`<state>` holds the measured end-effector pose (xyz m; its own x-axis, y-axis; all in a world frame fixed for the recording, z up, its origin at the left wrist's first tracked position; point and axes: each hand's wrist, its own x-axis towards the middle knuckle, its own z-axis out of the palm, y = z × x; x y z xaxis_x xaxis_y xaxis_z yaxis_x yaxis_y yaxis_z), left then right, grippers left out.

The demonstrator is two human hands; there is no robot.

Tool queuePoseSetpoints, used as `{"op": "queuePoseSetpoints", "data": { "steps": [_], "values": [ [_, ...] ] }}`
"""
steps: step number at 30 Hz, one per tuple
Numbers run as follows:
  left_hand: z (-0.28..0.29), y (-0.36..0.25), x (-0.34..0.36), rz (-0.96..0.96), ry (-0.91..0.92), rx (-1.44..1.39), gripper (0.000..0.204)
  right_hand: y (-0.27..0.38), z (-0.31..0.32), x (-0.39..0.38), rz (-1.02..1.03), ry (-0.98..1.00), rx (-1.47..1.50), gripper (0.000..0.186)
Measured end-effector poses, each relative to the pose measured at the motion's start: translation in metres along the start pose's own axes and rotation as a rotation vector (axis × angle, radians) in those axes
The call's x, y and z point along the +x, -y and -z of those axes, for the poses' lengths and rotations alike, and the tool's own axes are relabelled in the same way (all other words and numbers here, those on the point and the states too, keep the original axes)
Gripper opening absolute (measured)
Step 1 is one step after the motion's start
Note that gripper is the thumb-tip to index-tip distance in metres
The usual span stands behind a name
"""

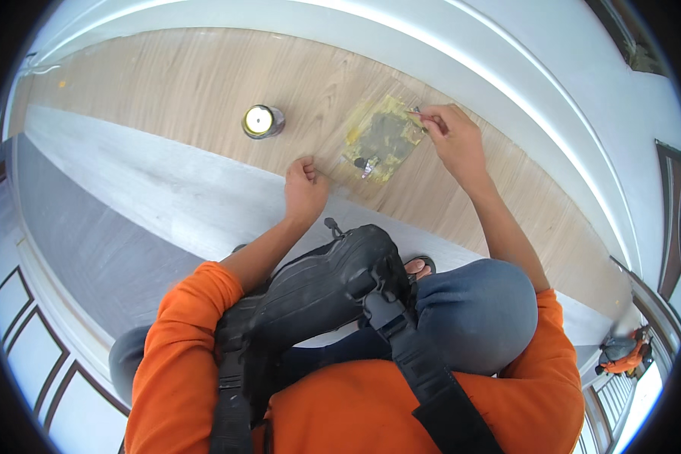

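My right hand (454,140) pinches a thin reddish-brown stick-like tool (415,113), its tip over the far right edge of a smeared patch. The patch (386,140) is grey in the middle, with yellowish smears around it, on the wood-look surface (314,98). At the patch's near edge lies a small tool (365,168) with a dark round end and a shiny part, apart from both hands. My left hand (306,185) rests with curled fingers by the near edge of the wood-look surface, and nothing shows in it.
Left of the patch stands a short dark round container (261,121) with a bright white top. A black bag (318,280) hangs across my lap, beside my bent knee (480,318). A white wall (537,106) curves behind the surface. Another person in orange (624,354) is far right.
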<state>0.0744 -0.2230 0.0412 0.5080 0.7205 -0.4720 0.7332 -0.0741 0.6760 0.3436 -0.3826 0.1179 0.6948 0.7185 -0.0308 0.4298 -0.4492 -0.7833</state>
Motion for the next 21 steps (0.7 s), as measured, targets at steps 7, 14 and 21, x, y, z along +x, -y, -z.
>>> {"op": "queuePoseSetpoints", "data": {
  "steps": [7,14,21],
  "values": [
    [0.03,-0.002,-0.032,-0.626,0.103,0.403,0.065,-0.014,-0.029,0.044,0.43,0.061,-0.506,0.012],
    [0.037,0.013,-0.03,-0.803,0.204,0.657,0.069,-0.004,-0.061,0.046,0.335,0.048,-0.597,0.012],
    [0.035,0.013,-0.026,-0.829,0.184,0.768,0.061,-0.004,-0.068,0.012,0.243,0.097,-0.476,0.015]
  ]
}}
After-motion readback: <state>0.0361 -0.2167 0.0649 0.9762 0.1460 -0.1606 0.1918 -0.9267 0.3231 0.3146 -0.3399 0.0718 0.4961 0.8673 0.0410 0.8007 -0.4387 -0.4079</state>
